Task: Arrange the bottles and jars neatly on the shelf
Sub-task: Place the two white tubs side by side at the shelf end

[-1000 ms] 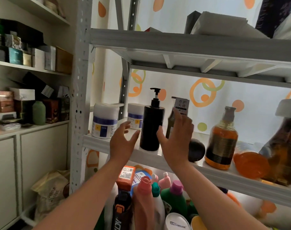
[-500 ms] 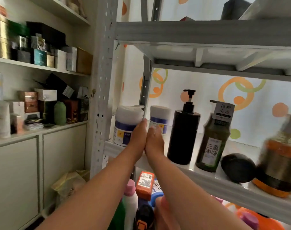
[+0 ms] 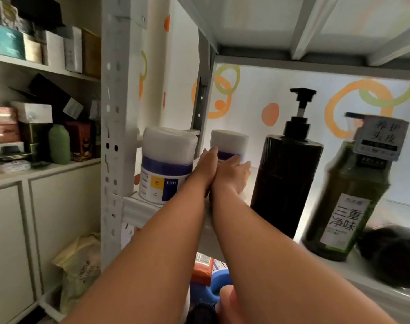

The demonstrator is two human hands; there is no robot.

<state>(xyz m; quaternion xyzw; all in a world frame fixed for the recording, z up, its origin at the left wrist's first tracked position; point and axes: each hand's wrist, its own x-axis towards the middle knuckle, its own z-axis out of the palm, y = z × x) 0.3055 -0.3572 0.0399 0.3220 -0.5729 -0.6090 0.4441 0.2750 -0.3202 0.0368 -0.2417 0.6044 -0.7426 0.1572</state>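
Two white jars with purple bands stand at the left end of the white metal shelf (image 3: 138, 209): a front jar (image 3: 166, 164) and a rear jar (image 3: 229, 142) further back. My left hand (image 3: 205, 164) lies against the rear jar's left side. Pressed against it, my right hand (image 3: 233, 173) wraps the jar's lower front and right side, so the two hands clasp the jar between them. To the right stand a tall black pump bottle (image 3: 285, 183) and a dark green bottle (image 3: 348, 202) with a paper tag at its neck.
A black round object (image 3: 395, 253) lies right of the green bottle. The perforated shelf post (image 3: 116, 136) rises close to the front jar. Bottles (image 3: 202, 267) crowd the space under the shelf. A side cabinet (image 3: 35, 169) holds several boxes; a paper bag (image 3: 80, 265) sits on the floor.
My hands left the black pump bottle, moved left and came together around the rear white jar. The view has shifted closer and leftward.
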